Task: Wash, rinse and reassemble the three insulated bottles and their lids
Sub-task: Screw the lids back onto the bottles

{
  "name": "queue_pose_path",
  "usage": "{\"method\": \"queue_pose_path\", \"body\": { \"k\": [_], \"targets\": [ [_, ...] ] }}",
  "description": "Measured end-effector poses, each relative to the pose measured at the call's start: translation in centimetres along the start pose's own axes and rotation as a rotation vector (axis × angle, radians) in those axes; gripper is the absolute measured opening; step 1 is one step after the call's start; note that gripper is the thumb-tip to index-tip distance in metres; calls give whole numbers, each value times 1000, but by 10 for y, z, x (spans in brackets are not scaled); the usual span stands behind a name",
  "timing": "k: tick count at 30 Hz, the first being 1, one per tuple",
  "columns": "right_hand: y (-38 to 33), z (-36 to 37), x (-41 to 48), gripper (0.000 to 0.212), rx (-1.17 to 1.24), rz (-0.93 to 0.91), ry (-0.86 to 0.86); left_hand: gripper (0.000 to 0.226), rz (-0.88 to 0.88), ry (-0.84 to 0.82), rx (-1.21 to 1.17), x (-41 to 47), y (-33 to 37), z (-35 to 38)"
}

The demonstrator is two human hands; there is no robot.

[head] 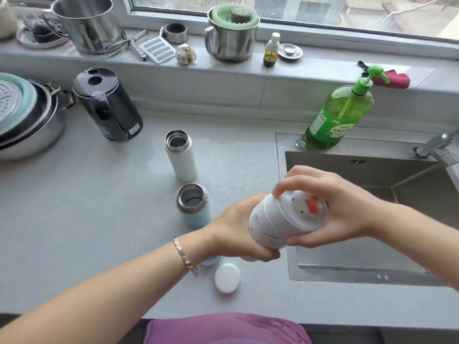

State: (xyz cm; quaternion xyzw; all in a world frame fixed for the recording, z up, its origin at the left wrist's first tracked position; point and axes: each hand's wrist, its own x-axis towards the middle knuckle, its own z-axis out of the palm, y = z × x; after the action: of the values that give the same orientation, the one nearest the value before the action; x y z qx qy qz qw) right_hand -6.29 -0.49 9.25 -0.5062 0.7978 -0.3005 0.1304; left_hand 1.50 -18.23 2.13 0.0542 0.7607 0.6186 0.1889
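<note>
My left hand point(236, 229) grips the body of a white cartoon-cat bottle point(267, 228), held tilted above the counter beside the sink. My right hand point(330, 207) curls around its lid point(304, 211), which bears a red bow. An open white bottle point(180, 156) stands upright on the counter. In front of it stands an open light-blue bottle point(193, 207). A white round lid point(226, 278) lies near the counter's front edge. A light-blue lid point(210, 261) peeks out from under my left wrist.
A steel sink point(347, 274) lies at the right with a tap point(437, 147) above it. A green soap pump bottle point(340, 112) stands behind the sink. A black kettle point(106, 105) and stacked pots point(27, 117) sit at the left. Cups and small items line the windowsill.
</note>
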Motion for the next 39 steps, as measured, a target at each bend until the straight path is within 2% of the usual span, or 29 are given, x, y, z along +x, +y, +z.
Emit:
{"method": "queue_pose_path", "body": {
  "k": [3,5,9,14,16,18,19,22,24,27,30,32,35,37,39],
  "targets": [
    [0,17,-5,55,80,123,117,65,-46,211,163,-4,-7,9],
    [-2,27,-1,51,125,236,225,65,-58,314,187,-5,-6,16],
    [-6,42,4,45,178,427,357,62,-96,411,194,-4,-9,24],
    [-7,48,3,45,133,493,304,63,-161,383,200,-3,-15,29],
    [-5,43,10,43,123,506,259,70,-177,361,265,-3,-14,22],
    [3,42,25,44,128,533,266,77,-116,351,388,-7,-15,10],
    [8,44,35,45,81,544,275,72,-32,386,439,-14,-15,2],
    [32,63,71,57,-144,583,237,35,217,620,460,-39,-28,-25],
    [52,80,96,61,-181,609,180,22,203,749,477,-56,-43,-44],
    [75,99,124,61,-166,658,152,30,17,839,434,-75,-62,-66],
    [84,112,136,62,-172,692,150,35,-168,843,356,-82,-79,-76],
    [84,118,138,65,-202,693,146,54,-270,791,273,-78,-89,-81],
    [79,120,134,81,-247,728,96,82,-322,661,180,-64,-101,-84],
    [68,124,121,89,-279,772,87,92,-318,563,172,-51,-105,-84],
    [53,139,97,79,-325,690,276,96,-305,518,147,-41,-108,-85]
  ]
}}
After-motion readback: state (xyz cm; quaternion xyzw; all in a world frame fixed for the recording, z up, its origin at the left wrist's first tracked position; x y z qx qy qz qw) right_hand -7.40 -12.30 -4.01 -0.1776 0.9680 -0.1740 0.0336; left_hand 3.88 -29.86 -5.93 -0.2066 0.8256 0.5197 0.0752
